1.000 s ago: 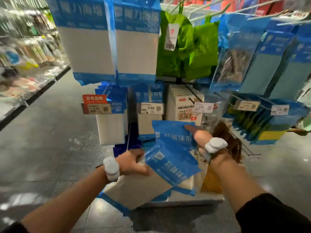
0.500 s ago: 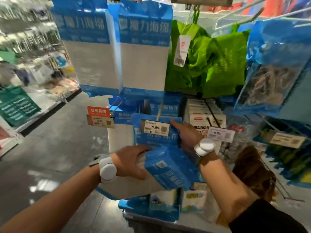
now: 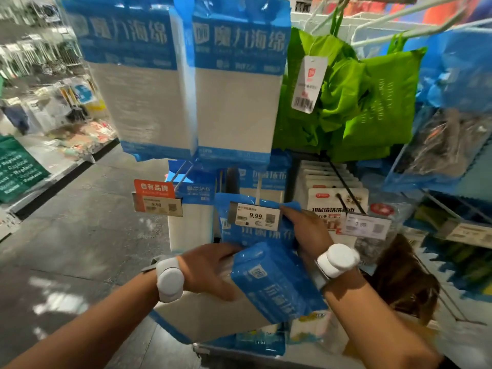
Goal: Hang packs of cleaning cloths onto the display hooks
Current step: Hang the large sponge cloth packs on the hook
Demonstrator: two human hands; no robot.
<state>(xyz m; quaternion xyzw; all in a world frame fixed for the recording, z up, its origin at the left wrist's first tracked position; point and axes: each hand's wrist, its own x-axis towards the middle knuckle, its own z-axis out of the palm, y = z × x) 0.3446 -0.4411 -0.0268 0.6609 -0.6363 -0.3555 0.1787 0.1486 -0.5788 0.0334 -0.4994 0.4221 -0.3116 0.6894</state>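
Observation:
My left hand (image 3: 210, 270) grips a stack of blue-and-white cloth packs (image 3: 269, 286) held low in front of the rack, tilted to the right. My right hand (image 3: 306, 230) holds the top of another blue pack (image 3: 255, 233) up against the middle display hook (image 3: 257, 190), just behind its 9.99 price tag (image 3: 254, 215). Whether the pack's hole is over the hook is hidden by the tag. More of the same packs (image 3: 266, 179) hang further back on that hook.
Two large blue-and-white sponge packs (image 3: 234, 83) hang overhead. Green bags (image 3: 356, 102) hang upper right, white packs (image 3: 338, 201) on the neighbouring hook to the right, another cloth pack hook (image 3: 191, 209) to the left. An aisle floor (image 3: 80, 235) opens on the left.
My right hand carried one pack up from the stack to the hook behind the 9.99 tag. My view moved closer to the rack. My left hand kept its stack.

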